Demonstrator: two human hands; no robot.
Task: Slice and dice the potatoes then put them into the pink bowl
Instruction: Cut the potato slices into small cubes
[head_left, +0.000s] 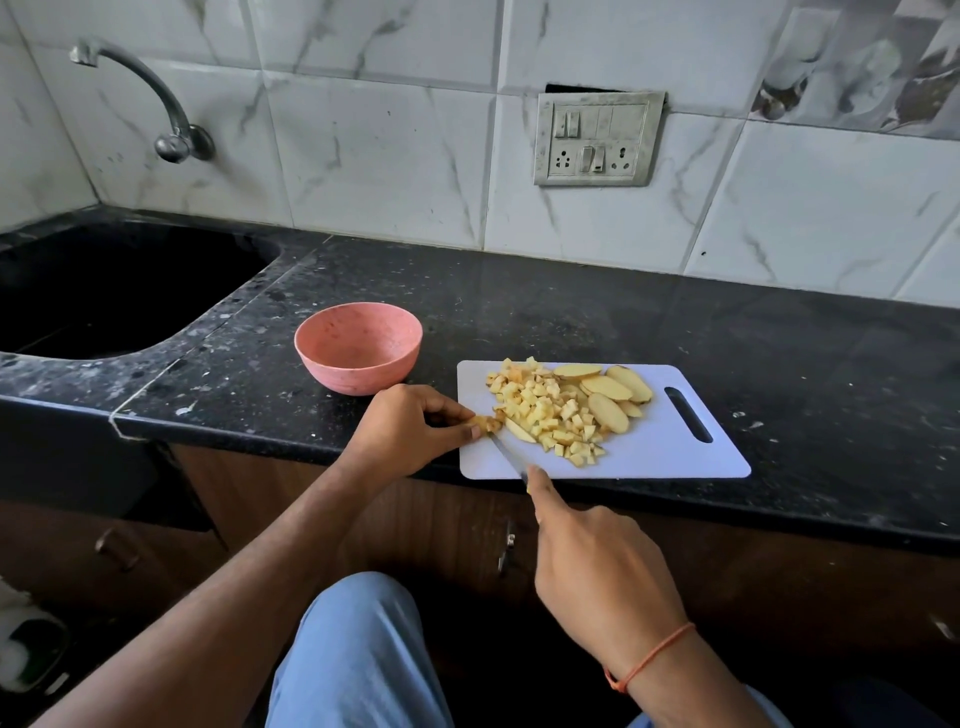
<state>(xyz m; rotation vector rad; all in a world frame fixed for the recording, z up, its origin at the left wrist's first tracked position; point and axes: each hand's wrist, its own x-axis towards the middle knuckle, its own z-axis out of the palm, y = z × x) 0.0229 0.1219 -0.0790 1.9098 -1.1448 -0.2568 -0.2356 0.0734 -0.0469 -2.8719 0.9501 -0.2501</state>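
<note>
A white cutting board (670, 457) lies on the black counter. A heap of diced potato (545, 410) covers its left half, and several potato slices (615, 392) lie to the right of the dice. At the board's left edge my left hand (410, 428) pinches a small potato piece (488, 423). My right hand (597, 566) grips a knife (506, 454), index finger along the spine, its blade angled up toward that piece. The pink bowl (358, 345) stands left of the board, with nothing visible inside.
A dark sink (104, 291) is sunk into the counter at the left, with a tap (156, 104) on the tiled wall above it. A switch plate (597, 137) is on the wall behind. The board's near edge overhangs the counter front (779, 512). My knee shows below.
</note>
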